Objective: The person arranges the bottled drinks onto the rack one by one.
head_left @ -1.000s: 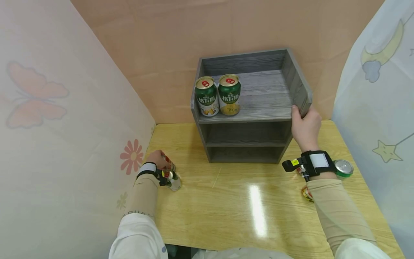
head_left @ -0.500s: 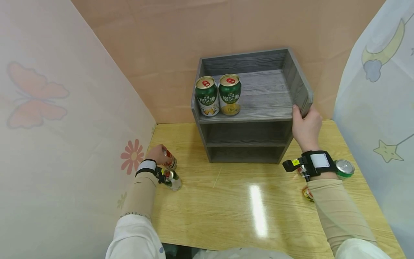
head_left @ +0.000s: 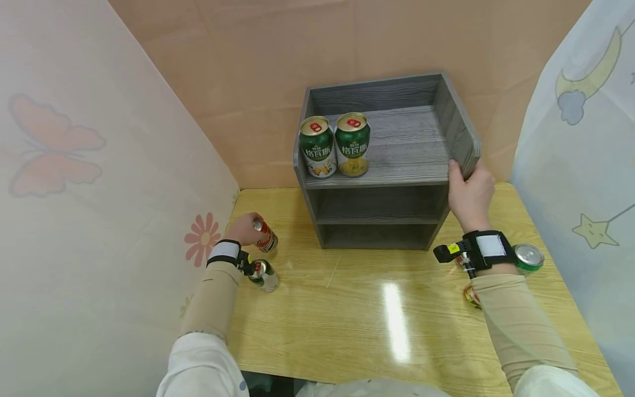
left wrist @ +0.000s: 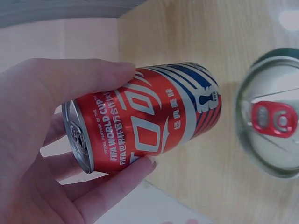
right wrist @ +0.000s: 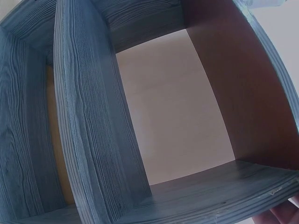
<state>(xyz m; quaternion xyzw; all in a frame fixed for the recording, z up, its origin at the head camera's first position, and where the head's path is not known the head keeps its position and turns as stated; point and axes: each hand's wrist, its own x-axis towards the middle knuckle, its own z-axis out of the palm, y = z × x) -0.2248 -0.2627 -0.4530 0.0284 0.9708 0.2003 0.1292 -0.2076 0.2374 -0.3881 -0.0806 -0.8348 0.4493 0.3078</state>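
Observation:
My left hand (head_left: 246,228) grips a red soda can (left wrist: 152,119) with white lettering and blue stripes near its base. Thumb and fingers wrap its sides close to the top end. In the head view that can tilts above the table's left part. Just nearer to me stands a white and green can (head_left: 264,275), its red pull tab (left wrist: 274,119) showing in the left wrist view. My right hand (head_left: 470,194) holds the right side panel of a grey wooden shelf (head_left: 382,183), thumb on the front and the other fingers mostly hidden behind.
Two green kvass cans, one with a white lower half (head_left: 317,148) and one with a gold lower half (head_left: 353,144), stand on the shelf's top left. Right of my forearm is a green can (head_left: 528,258); a yellow-red can (head_left: 472,296) is partly hidden by it. Patterned walls flank the table (head_left: 322,331).
My left hand has lifted the red soda can and moved it slightly forward and right, away from the white and green can. My right hand stays on the shelf.

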